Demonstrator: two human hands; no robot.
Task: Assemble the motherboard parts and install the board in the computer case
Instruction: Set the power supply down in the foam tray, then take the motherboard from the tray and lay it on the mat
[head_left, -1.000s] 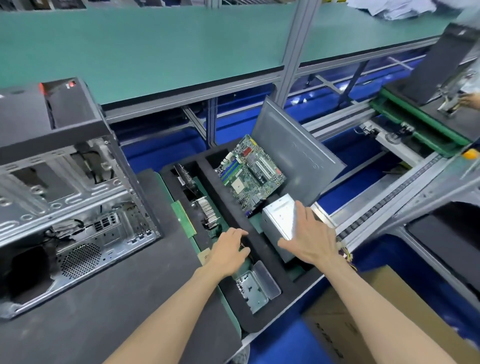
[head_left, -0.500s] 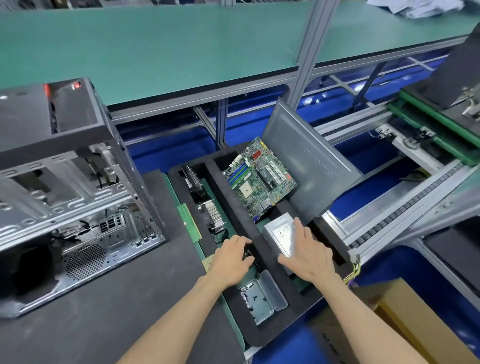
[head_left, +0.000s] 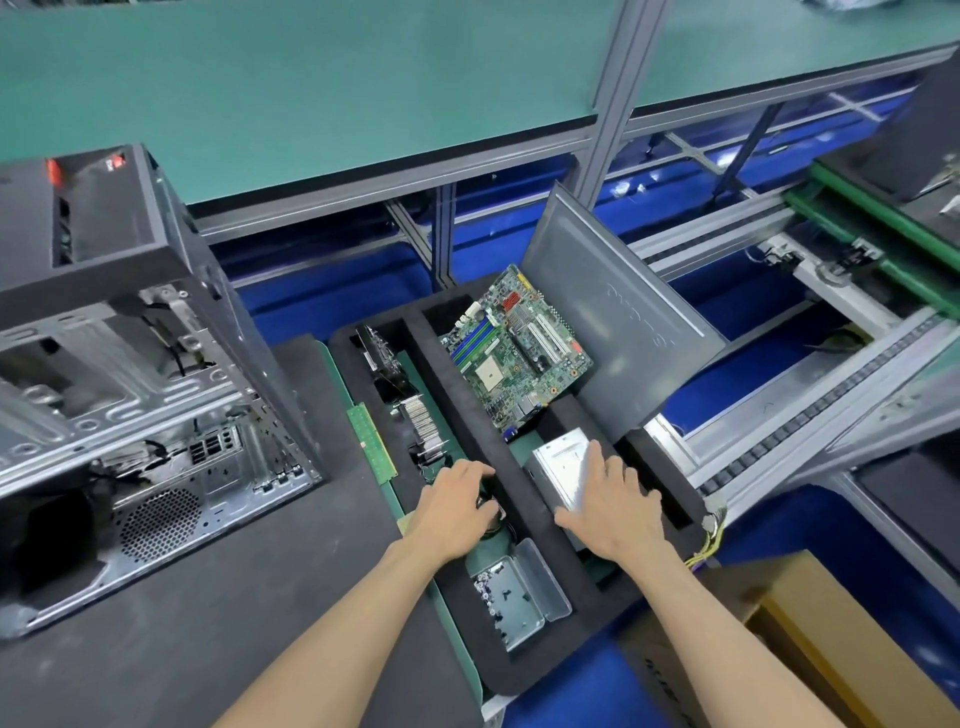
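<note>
A green motherboard (head_left: 517, 353) lies tilted in the far pocket of a black foam tray (head_left: 524, 493). My right hand (head_left: 610, 506) rests flat with spread fingers on a silver metal box (head_left: 563, 462) in the tray's right pocket. My left hand (head_left: 457, 499) lies over the tray's left channel with fingers curled down over a dark round part; whether it grips that part is hidden. The open computer case (head_left: 130, 395) lies on its side at the left on the dark bench mat.
A green memory stick (head_left: 371, 444) and a finned heatsink (head_left: 423, 423) sit in the left channel. A clear screw box (head_left: 519, 592) lies open near me. A grey case side panel (head_left: 613, 332) leans behind the tray. Conveyor rails run right; a cardboard box (head_left: 831, 644) stands below right.
Both hands stay in about the same places on the tray. The view has shifted, so the tray and case sit a little further right and nearer.
</note>
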